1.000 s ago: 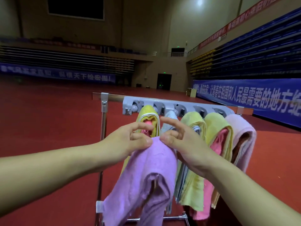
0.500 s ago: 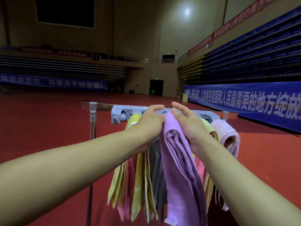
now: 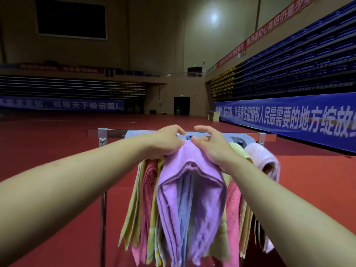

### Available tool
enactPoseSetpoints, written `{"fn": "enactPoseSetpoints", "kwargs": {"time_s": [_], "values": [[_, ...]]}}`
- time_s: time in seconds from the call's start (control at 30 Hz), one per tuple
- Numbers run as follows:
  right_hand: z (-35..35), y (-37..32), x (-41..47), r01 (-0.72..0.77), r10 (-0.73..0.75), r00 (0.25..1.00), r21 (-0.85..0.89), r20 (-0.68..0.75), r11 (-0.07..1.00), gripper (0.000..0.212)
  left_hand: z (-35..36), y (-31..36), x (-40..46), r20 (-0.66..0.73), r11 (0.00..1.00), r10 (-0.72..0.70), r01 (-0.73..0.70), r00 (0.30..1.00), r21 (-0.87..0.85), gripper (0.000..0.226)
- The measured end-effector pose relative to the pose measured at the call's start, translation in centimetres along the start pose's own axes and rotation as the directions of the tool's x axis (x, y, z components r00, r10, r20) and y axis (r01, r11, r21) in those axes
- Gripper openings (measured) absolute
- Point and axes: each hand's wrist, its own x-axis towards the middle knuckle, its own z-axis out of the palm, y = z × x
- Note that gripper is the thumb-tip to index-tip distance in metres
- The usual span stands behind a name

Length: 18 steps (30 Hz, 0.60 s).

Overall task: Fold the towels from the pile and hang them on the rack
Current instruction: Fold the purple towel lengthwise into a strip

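My left hand (image 3: 165, 141) and right hand (image 3: 211, 146) meet at the top fold of the purple towel (image 3: 192, 189). The left fingers curl down onto the cloth at its upper left. The right thumb presses the fold near the centre; the right forefinger and middle finger arch above it, slightly apart. Whether either hand pinches the cloth or only presses on it, I cannot tell.

Difference from half a second ago: the purple towel then hung as a narrow strip between my hands. It now lies spread wider over the rack (image 3: 107, 132), its doubled hem open toward me, with a blue towel (image 3: 185, 205) visible inside the opening. My hands sit slightly lower, on the fold rather than above it.

Hidden or unclear: my hands and the purple towel cover most of the grey holder (image 3: 244, 138) on the rail, so the peg carrying the towel is not visible. The yellow and pink towels (image 3: 146, 189) on the left are partly covered by my left wrist. On the right, a pink towel (image 3: 234, 209) and a pale pink towel (image 3: 264, 157) show only in part beside my right forearm. The lower towel ends are blurred and cut off at the frame edge.

Pose: both forearms extend forward from the lower corners and converge at the rail, wrists level, palms facing down. The red floor (image 3: 57, 151) lies beyond.
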Motion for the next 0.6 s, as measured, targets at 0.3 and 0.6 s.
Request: {"fn": "enactPoseSetpoints", "kwargs": {"time_s": [0.3,0.6], "values": [[3.4,-1.1,5.0,-0.051,0.036,0.997,-0.237,-0.067,0.970,0.046,-2.3,-0.3,3.9,-0.017,0.937,-0.008,0.013,1.000,0.350,0.042],[2.4,-1.4,3.5,-0.119,0.141,0.990,-0.636,-0.016,0.763,0.050,-0.7,-1.5,3.9,-0.052,0.823,0.047,-0.009,0.998,0.568,0.036]]}}
